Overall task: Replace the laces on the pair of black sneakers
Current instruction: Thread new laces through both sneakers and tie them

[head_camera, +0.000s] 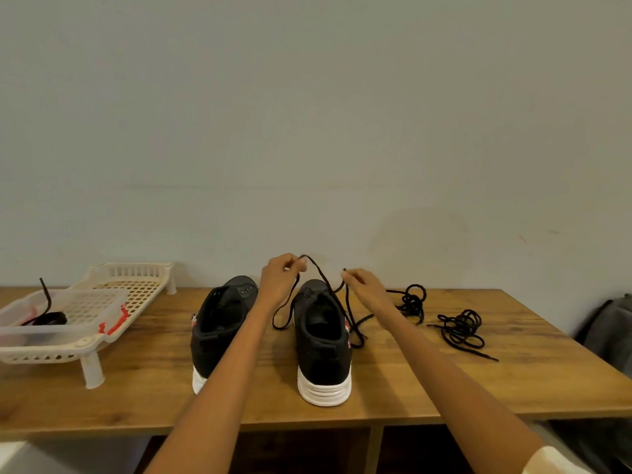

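Note:
Two black sneakers with white soles stand heel-toward-me on the wooden table: the left sneaker [220, 323] has no lace in it, and the right sneaker [321, 340] has a black lace [323, 273] running from its front eyelets. My left hand [278, 280] pinches one stretch of that lace above the shoe's toe. My right hand [364, 285] pinches the lace's other end, tip pointing up. Slack loops of the lace hang on both sides of the right sneaker.
Two bundled black laces lie on the table to the right, one [412, 299] near the wall, one [461, 328] further out. At the left a white slotted rack [133, 278] carries a clear tub [68, 323] with another black lace inside. A grey bag [612, 330] sits at the far right.

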